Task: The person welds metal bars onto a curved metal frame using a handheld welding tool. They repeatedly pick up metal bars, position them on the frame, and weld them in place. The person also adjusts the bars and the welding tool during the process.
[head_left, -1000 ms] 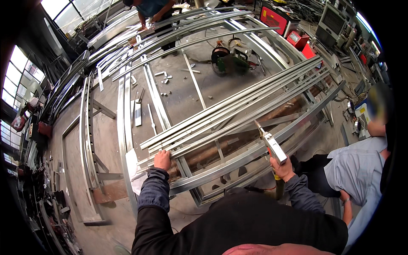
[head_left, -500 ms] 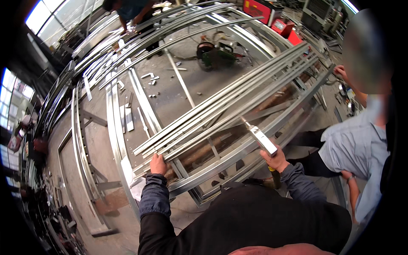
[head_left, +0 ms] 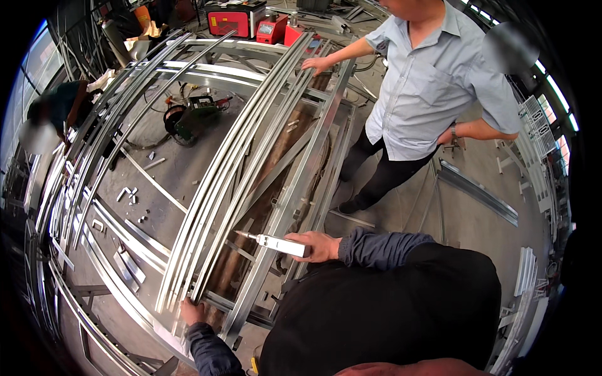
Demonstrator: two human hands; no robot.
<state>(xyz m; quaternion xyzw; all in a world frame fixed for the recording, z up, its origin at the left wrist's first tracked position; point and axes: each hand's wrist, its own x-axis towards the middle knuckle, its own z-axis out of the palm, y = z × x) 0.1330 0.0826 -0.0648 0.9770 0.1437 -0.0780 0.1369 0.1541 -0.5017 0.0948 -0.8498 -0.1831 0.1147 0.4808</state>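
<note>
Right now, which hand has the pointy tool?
The wearer's right hand grips the white pointed tool. The left hand touches the near ends of the metal strips; a co-worker's hand is near their far ends.

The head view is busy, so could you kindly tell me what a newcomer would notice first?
The bundle of pale metal strips stands out first, running from the left hand, lower left, to the top centre. Next comes the white pointed tool in the right hand, below the middle, its tip toward the strips. A co-worker in a light shirt stands upper right, one hand at the bundle's far end.
</note>
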